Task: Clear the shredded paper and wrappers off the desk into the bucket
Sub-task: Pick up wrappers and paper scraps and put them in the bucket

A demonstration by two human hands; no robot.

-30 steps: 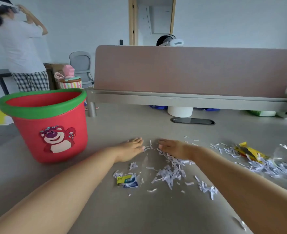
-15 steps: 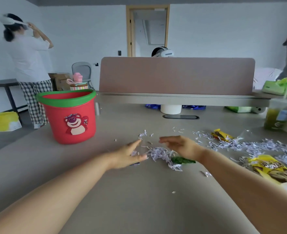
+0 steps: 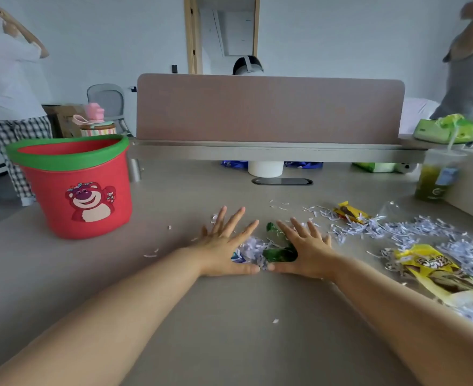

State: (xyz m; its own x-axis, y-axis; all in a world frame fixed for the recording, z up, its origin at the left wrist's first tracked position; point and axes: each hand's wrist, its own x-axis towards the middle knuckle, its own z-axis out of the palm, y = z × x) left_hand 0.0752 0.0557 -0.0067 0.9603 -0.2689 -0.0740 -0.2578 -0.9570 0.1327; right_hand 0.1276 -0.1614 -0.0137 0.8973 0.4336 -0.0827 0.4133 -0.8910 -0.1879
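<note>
The left hand covers part of the shredded paper and nearly all of a blue-white scrap, too little of which shows to identify. The right hand hides part of the green wrapper. The drink cup at the desk's far right corner is blurred.

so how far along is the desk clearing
Early. Nothing shows in the bucket, though its inside is mostly hidden. In hand: left hand and right hand, fingers spread, corral a small shred pile and green wrapper. Left: the long shred spread, small yellow wrapper and big yellow wrapper at right.
</note>
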